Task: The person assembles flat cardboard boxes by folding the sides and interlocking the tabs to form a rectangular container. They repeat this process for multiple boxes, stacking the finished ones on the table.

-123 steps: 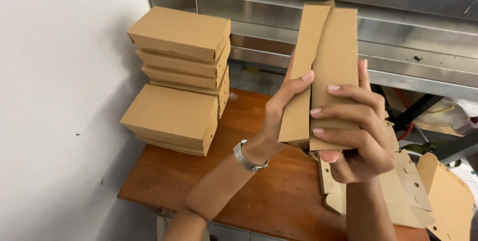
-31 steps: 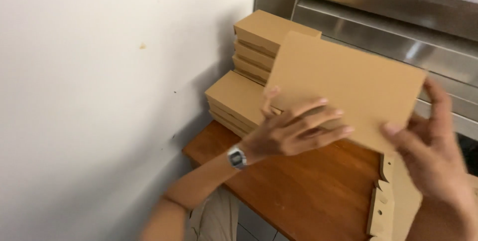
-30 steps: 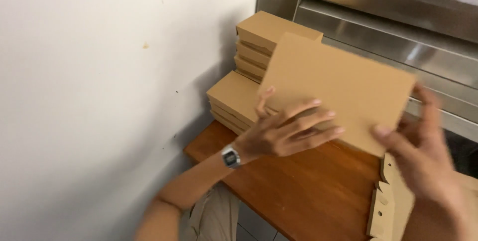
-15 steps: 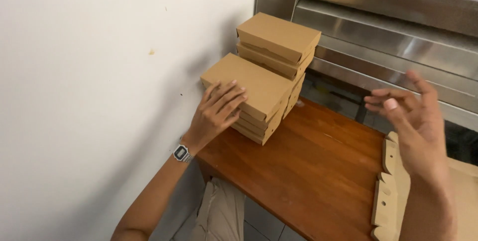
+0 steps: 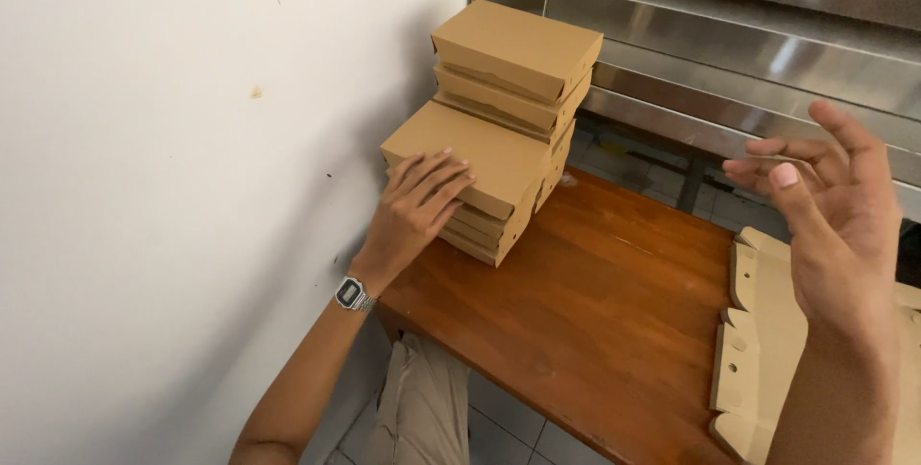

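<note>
1. Left hand [image 5: 414, 208]: fingers [image 5: 443, 177] spread flat, palm down, pressing on the near corner of the top box [image 5: 470, 155] of the front stack. No pinch, only contact from above.
2. Top box directly under those fingers; long axis running from near-left toward far-right, roughly along the wall [image 5: 192, 187]. Left hand far nearer than the right.
3. Right hand [image 5: 833, 215]: raised in the air, fingers loosely spread and slightly curled, holding nothing; well apart from both stacks, above the flat blanks [image 5: 758, 350].
4. Boxes: plain brown cardboard, matte, shallow rectangular, lids folded shut, crisp edges. Front stack several high; rear stack [image 5: 513, 62] taller, touching it behind, top box slightly skewed.
5. Flat blanks: same cardboard, unfolded, die-cut tabs and small holes, lying at the right edge of the table [image 5: 595, 302].
6. Table: reddish-brown polished wood, faint sheen.
7. Beyond: brushed steel panels [image 5: 729, 33], white painted wall on the left, tiled floor below.
</note>
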